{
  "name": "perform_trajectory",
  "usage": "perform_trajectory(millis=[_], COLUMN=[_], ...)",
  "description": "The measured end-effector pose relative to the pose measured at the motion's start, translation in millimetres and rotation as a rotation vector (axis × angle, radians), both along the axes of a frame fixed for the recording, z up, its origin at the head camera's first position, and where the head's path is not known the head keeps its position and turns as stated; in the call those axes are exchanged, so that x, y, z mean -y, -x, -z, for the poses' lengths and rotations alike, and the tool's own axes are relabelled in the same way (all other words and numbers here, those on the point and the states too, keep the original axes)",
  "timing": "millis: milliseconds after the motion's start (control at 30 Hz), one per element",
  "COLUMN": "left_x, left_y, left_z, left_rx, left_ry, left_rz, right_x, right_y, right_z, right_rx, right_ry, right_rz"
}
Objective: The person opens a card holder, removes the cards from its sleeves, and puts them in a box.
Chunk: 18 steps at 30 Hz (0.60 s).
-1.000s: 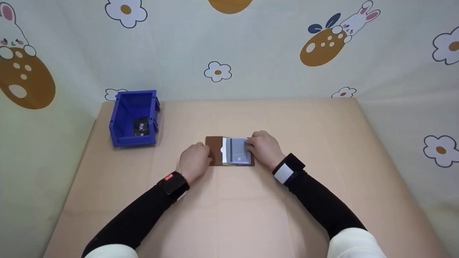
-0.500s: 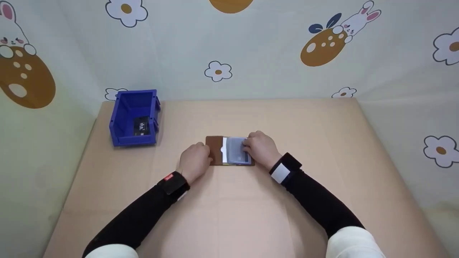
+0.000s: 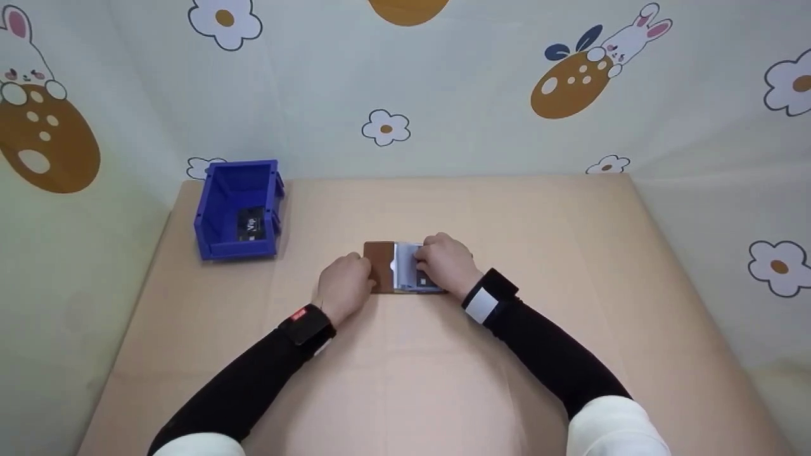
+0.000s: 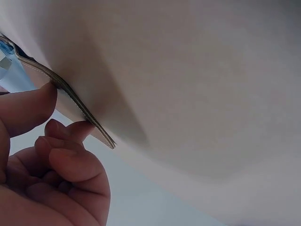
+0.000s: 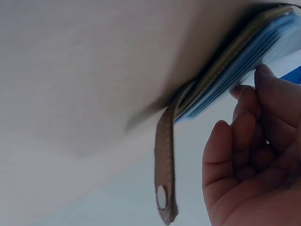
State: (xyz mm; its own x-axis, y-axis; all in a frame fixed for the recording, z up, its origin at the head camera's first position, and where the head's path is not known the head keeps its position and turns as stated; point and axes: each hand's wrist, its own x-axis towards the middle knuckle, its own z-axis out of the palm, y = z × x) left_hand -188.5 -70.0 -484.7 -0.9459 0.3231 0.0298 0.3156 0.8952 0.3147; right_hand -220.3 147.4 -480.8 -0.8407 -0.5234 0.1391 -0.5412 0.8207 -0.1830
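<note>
A brown card holder (image 3: pixel 379 267) lies spread open on the table, with a stack of clear plastic sleeves (image 3: pixel 406 268) on its right half. My left hand (image 3: pixel 344 285) is at the left cover; the left wrist view shows thumb and a finger pinching its edge (image 4: pixel 70 92). My right hand (image 3: pixel 448 261) pinches a sleeve between thumb and forefinger and covers part of the right half. Under that sleeve a dark card (image 3: pixel 423 279) shows. In the right wrist view, layered sleeves (image 5: pixel 235 70) stand beside the fingers, and a brown strap (image 5: pixel 164 155) with a metal snap sticks out.
A blue plastic bin (image 3: pixel 239 248) stands at the back left of the table (image 3: pixel 443 367), holding a black card (image 3: pixel 251 223) marked "Vip". Patterned curtains (image 3: pixel 317 95) with flowers and rabbits enclose the back and both sides.
My right hand has moved left across the card holder, carrying the edge of a sleeve with it, and a dark card now shows beneath. My left hand stays at the left cover.
</note>
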Motion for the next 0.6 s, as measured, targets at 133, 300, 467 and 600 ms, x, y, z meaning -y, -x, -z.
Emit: perform_trajectory(millis=[133, 300, 467, 600], left_x=[-0.1, 0.3, 0.1, -0.1], left_y=[-0.2, -0.1, 0.0, -0.6], left_z=[0.7, 1.1, 1.3, 0.3], left_rx=[-0.001, -0.003, -0.011, -0.011], left_ry=[-0.010, -0.020, -0.014, -0.007], left_rz=[0.001, 0.002, 0.000, 0.005], right_x=[4.9, 9.1, 11.9, 12.7], right_y=[0.7, 1.0, 0.9, 1.5], right_z=[-0.9, -1.1, -1.5, -0.2], right_rx=[0.002, -0.016, -0.020, -0.010], right_ry=[-0.012, -0.010, 0.003, -0.008], right_rz=[-0.003, -0.016, -0.026, -0.016])
